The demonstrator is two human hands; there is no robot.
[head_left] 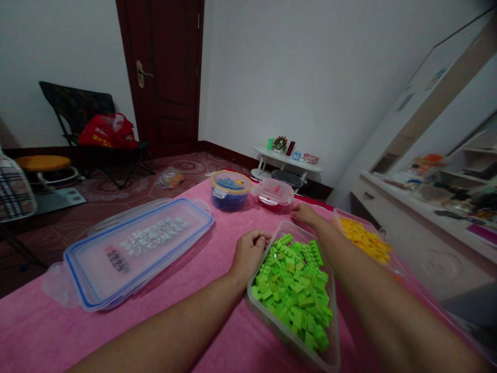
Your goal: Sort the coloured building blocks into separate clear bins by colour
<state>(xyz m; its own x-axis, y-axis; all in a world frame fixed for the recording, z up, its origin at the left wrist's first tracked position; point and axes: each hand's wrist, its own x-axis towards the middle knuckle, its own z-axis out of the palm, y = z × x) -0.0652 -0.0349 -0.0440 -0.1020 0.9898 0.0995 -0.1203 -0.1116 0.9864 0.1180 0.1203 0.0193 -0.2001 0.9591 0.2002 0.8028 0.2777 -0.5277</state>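
Note:
A clear plastic tub (333,346) full of green bricks (295,287) lies on the pink cloth in front of me. My left hand (248,251) grips the tub's left rim near its far corner, fingers curled over the edge. My right hand (306,213) reaches past the tub's far end and rests on the rim there, fingers bent. A second tub with yellow bricks (365,239) lies just right of my right forearm.
Two stacked clear lids (135,248) with blue seals lie at the left on the pink table (46,331). A round tub of blue pieces (230,190) and a red-lidded tub (275,194) stand at the far edge. A white dresser (427,243) runs along the right.

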